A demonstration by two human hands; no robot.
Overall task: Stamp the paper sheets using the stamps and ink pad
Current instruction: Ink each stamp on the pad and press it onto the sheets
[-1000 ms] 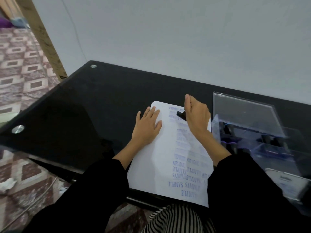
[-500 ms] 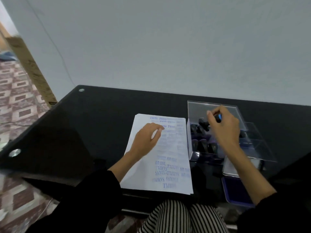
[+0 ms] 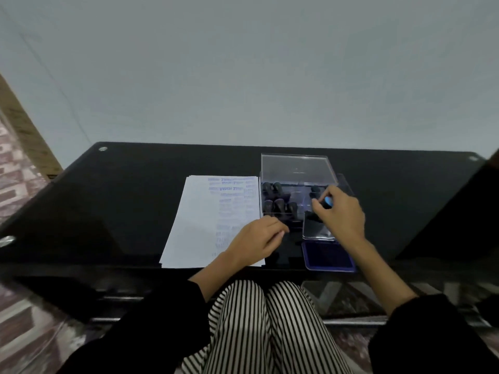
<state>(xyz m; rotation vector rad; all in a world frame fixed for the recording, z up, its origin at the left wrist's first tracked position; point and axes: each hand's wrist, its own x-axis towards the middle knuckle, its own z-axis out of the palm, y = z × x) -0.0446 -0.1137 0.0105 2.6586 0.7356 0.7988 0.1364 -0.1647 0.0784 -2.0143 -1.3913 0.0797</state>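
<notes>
Black glass table (image 3: 121, 211) against pale wall (image 3: 243, 76). Stack of paper sheets (image 3: 199, 225), flat at centre, blue stamped lines down right half. Clear box (image 3: 295, 168) just right of sheets, lid raised; holds dark stamps (image 3: 278, 203) standing in rows. Ink pad (image 3: 328, 256), blue, uncovered, in front of box near table's front edge. Right hand (image 3: 341, 215) over box's right part; pinches blue-capped stamp (image 3: 327, 202) in fingertips. Left hand (image 3: 256, 240) at sheets' right edge, fingers loosely curled, nothing seen in grasp. Striped trousers (image 3: 270, 319) below table edge.
</notes>
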